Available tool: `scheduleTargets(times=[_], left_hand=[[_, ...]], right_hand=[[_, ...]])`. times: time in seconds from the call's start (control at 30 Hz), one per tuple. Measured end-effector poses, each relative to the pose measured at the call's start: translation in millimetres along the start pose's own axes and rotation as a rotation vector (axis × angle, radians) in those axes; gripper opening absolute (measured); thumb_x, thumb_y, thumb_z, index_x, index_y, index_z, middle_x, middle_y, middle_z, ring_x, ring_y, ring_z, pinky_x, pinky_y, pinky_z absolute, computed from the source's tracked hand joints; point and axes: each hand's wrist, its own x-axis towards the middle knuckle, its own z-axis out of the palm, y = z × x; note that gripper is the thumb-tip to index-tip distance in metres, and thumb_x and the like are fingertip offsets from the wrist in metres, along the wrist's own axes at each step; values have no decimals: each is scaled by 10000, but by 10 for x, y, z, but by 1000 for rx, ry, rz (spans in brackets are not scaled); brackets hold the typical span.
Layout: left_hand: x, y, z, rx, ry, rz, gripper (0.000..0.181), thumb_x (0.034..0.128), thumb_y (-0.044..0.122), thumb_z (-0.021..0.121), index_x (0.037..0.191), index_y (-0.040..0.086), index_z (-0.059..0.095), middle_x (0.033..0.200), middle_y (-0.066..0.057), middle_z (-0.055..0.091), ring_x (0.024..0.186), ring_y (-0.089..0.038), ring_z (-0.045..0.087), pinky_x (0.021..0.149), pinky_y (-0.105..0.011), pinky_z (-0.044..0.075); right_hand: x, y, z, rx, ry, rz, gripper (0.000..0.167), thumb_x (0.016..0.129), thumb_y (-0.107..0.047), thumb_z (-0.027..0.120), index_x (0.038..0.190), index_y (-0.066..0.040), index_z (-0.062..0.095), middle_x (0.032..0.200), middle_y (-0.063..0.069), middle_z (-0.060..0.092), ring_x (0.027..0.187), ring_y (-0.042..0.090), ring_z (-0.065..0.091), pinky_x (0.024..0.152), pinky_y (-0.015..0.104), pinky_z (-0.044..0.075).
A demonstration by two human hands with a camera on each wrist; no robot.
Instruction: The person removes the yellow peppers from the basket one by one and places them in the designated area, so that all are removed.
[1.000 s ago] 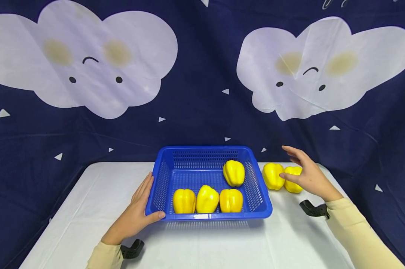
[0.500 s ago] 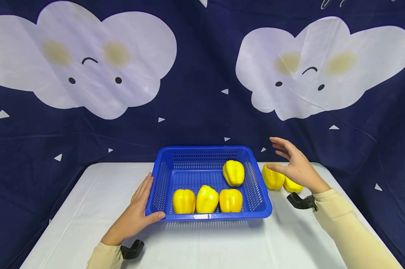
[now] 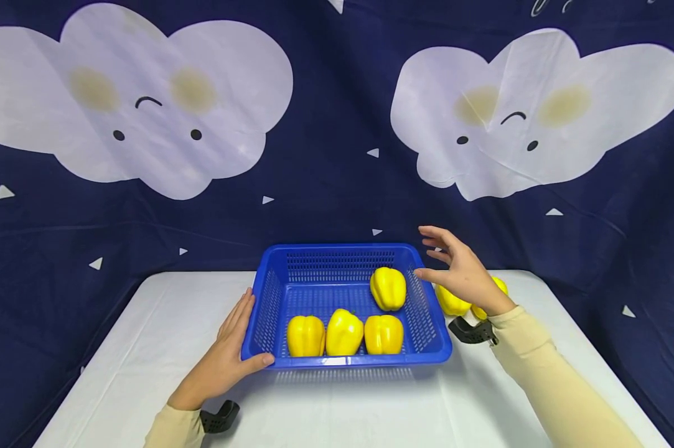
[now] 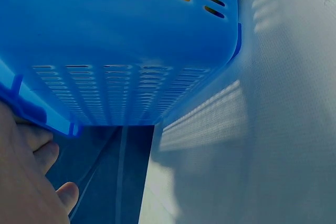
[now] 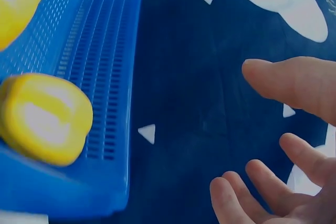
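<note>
A blue plastic basket (image 3: 337, 359) holds several yellow bell peppers: one bell pepper (image 3: 388, 289) at the back right, and a front row with a left pepper (image 3: 305, 336), a middle pepper (image 3: 345, 333) and a right pepper (image 3: 384, 335). My left hand (image 3: 223, 356) rests against the basket's left side, fingers straight, thumb on the front rim. Above the right rim hovers my right hand (image 3: 462, 274), fingers spread and holding nothing; the right wrist view shows the thumb (image 5: 294, 85) apart from the fingers. Beyond that rim, two more peppers (image 3: 451, 302) lie on the table, partly hidden by my right hand and wrist.
A white cloth covers the table (image 3: 337, 410). Behind it hangs a dark blue curtain (image 3: 337, 186) with white clouds and small triangles. A black wrist mount (image 3: 220, 417) sits on the left wrist, another mount (image 3: 472, 331) on the right.
My right hand has moved left, from above the two loose peppers to the basket's right rim, its fingers still apart. My left hand, the basket and the peppers have stayed in place.
</note>
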Motion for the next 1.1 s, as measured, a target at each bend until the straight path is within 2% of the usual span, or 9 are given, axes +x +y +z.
scheduleTargets(times=[0.27,0.47,0.67,0.83,1.0,1.1], left_hand=[[2,-9,-2,3,9,8,1097,848,295,794,1616,49,51,1690,-76,-50,1525,-399,9,1112,-742,112],[6,-12,-8,4,10,9,1096,848,295,795,1616,48,53,1690,-75,-50,1526,-392,8,1108,-747,118],[15,-21,-4,0,8,15,1097,847,293,795,1614,41,53,1688,-106,-38,1519,-420,19,1108,-746,118],[5,-28,3,8,7,5,1103,847,311,795,1616,47,50,1689,-94,-41,1525,-398,12,1104,-750,127],[-6,-34,18,12,7,3,1105,850,322,793,1618,59,43,1690,-69,-51,1531,-366,3,1100,-754,137],[-3,-41,22,16,12,9,1107,847,324,795,1618,59,46,1690,-90,-39,1529,-375,12,1099,-753,144]], right_hand=[[145,-24,184,64,-35,-1,768,863,-107,797,1511,-60,387,1528,130,412,1357,377,440,1108,514,390],[240,-55,324,66,-81,65,764,872,-126,783,1519,-90,379,1550,149,387,1371,415,432,1105,539,387],[286,-31,456,28,-124,149,774,862,-132,776,1525,-123,376,1563,193,357,1390,453,395,1097,572,382],[315,-4,546,-13,-172,172,802,843,-129,775,1528,-68,362,1563,234,334,1405,476,345,1104,590,361],[336,22,612,-100,-214,202,825,834,-171,796,1531,-70,365,1558,236,342,1394,462,358,1093,612,361],[348,41,635,-118,-238,213,846,829,-177,803,1537,-64,354,1563,243,331,1398,455,352,1105,620,338]])
